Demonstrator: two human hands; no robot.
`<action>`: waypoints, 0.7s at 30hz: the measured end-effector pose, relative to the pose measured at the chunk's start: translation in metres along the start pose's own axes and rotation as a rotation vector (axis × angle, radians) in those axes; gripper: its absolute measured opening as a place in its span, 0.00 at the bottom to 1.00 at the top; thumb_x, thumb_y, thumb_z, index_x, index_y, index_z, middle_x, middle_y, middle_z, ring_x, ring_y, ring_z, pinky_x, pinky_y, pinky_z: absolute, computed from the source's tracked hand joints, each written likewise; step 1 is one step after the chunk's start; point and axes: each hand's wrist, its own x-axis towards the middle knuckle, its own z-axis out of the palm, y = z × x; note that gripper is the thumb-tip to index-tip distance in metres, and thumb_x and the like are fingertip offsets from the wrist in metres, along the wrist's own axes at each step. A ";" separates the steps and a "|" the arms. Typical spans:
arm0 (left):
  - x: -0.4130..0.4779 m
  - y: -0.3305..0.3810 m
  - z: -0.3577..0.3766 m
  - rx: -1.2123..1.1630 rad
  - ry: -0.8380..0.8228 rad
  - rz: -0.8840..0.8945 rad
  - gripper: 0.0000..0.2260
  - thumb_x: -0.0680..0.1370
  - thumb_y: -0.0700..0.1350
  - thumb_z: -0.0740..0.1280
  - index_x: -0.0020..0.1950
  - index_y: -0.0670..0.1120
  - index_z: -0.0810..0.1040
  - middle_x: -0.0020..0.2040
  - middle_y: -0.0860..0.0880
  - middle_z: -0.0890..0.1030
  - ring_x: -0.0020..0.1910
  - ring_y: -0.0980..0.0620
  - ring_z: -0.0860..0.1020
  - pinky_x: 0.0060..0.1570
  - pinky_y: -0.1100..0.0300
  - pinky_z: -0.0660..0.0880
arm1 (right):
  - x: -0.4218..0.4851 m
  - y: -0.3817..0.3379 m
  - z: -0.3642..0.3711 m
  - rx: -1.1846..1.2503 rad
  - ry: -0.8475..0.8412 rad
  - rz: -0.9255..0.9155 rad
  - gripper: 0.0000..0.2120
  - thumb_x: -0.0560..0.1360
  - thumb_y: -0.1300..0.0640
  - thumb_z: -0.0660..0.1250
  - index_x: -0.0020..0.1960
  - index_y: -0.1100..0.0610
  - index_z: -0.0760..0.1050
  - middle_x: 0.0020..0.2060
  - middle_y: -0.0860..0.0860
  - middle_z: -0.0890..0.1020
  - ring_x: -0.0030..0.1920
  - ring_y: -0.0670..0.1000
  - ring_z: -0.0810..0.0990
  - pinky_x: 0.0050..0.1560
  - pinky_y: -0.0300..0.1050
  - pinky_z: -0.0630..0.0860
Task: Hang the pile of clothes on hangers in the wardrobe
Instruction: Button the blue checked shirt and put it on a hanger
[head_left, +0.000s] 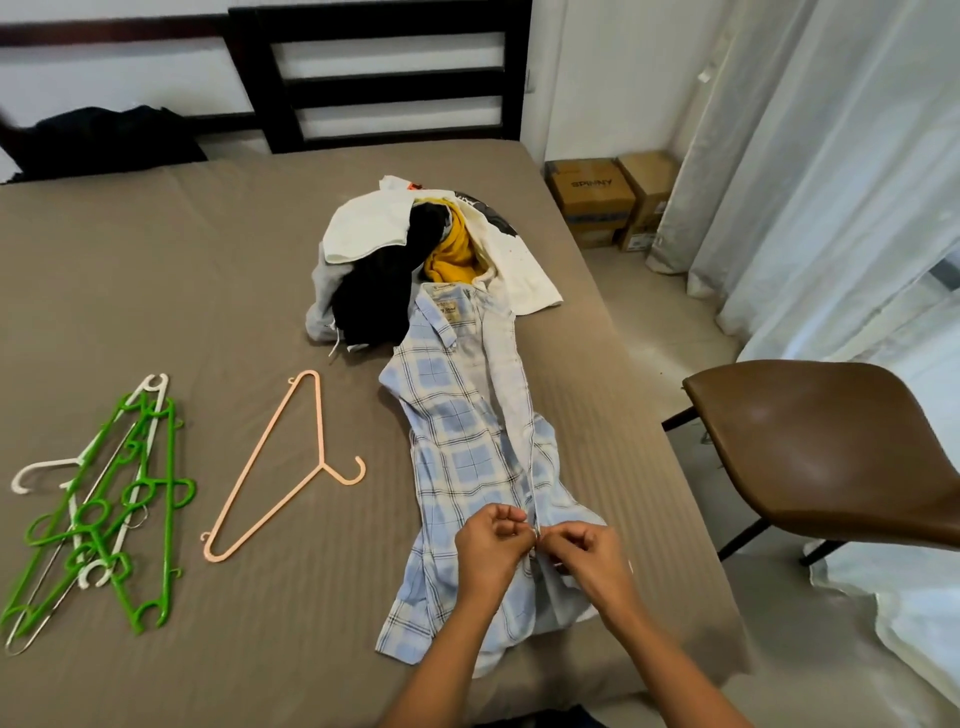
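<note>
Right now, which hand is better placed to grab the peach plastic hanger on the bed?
Left, probably. The peach plastic hanger lies left of the blue checked shirt, nearer the left hand; the right hand would have to cross it. Both pinch the shirt's front edge.

Your left hand (491, 551) and your right hand (587, 558) are uncovered, and the wrists behind them are bare too. Your left forearm (441, 670) and your right forearm (670, 670) show bare skin along the whole length you can see, right down to the bottom edge of the view. Both forearms look slim near the wrist and broaden toward that edge. The fingers (506, 514) are too small and soft in focus for you to read nails or fine marks. Between your forearms, at the very bottom edge, sits a narrow strip of dark cloth (561, 721), blue-black; you cannot tell whether it is your clothing.
</note>
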 end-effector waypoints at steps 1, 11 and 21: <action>0.000 0.000 -0.001 0.013 -0.013 0.006 0.07 0.68 0.34 0.73 0.40 0.45 0.79 0.36 0.46 0.83 0.39 0.50 0.82 0.43 0.58 0.80 | -0.002 -0.001 0.002 0.017 0.014 0.009 0.08 0.73 0.64 0.68 0.36 0.62 0.82 0.31 0.56 0.83 0.34 0.52 0.82 0.40 0.49 0.78; -0.009 -0.006 -0.004 -0.124 0.025 -0.194 0.01 0.72 0.39 0.71 0.41 0.43 0.81 0.36 0.45 0.84 0.36 0.52 0.82 0.34 0.65 0.77 | -0.024 -0.004 0.029 -0.076 0.227 -0.054 0.08 0.69 0.63 0.74 0.37 0.51 0.80 0.30 0.45 0.83 0.34 0.42 0.82 0.37 0.34 0.78; -0.011 -0.010 0.002 -0.316 0.084 -0.441 0.08 0.73 0.30 0.66 0.48 0.40 0.73 0.36 0.44 0.78 0.36 0.50 0.78 0.33 0.63 0.77 | -0.032 0.004 0.041 -0.168 0.276 -0.063 0.08 0.69 0.61 0.75 0.35 0.50 0.79 0.29 0.44 0.82 0.34 0.41 0.81 0.37 0.35 0.78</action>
